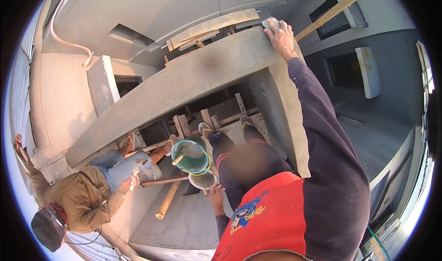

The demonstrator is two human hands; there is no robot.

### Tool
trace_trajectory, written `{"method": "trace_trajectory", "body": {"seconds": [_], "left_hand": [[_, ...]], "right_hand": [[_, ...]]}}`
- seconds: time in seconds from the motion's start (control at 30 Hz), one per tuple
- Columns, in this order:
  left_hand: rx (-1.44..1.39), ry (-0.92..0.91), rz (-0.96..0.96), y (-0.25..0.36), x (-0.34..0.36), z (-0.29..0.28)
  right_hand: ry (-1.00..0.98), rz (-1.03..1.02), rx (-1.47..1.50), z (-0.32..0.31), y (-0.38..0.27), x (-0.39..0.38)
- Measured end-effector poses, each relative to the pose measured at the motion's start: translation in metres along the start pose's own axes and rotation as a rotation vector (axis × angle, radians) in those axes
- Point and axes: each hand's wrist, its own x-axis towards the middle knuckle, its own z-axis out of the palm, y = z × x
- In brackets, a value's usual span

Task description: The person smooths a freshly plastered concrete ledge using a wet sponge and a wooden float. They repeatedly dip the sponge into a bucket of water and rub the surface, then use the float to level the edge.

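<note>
My right hand reaches up to the top corner of a grey plastered concrete ledge. Its fingers close over a pale grey, sponge-like pad, which is pressed against the ledge. Low in front of me, my left hand has its fingers curled at the rim of a small whitish pail with grey mix in it. Just beyond the pail is a green bucket holding wet grey mortar, and a light tool handle leans over its rim.
A co-worker at left holds a brush-like tool. Boards and wooden supports stand below the ledge, where my feet rest. A bamboo pole juts out below; another bamboo pole slants at upper right. Planks lie behind the ledge.
</note>
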Motion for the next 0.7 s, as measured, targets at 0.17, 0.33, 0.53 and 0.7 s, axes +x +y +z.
{"method": "trace_trajectory", "body": {"seconds": [0.17,0.33,0.53,0.7], "left_hand": [[-0.055,0.042,0.014,-0.014,-0.008,0.006],[-0.094,0.03,0.066,-0.016,-0.001,0.002],[-0.039,0.062,0.012,0.002,0.004,0.015],[-0.127,0.065,0.119,0.018,0.021,0.023]], "right_hand": [[-0.084,-0.193,0.052,-0.02,0.011,-0.058],[0.033,0.068,-0.081,0.012,0.0,0.006],[-0.107,-0.298,0.182,0.0,-0.13,-0.1],[-0.245,-0.427,0.362,-0.059,-0.115,-0.188]]}}
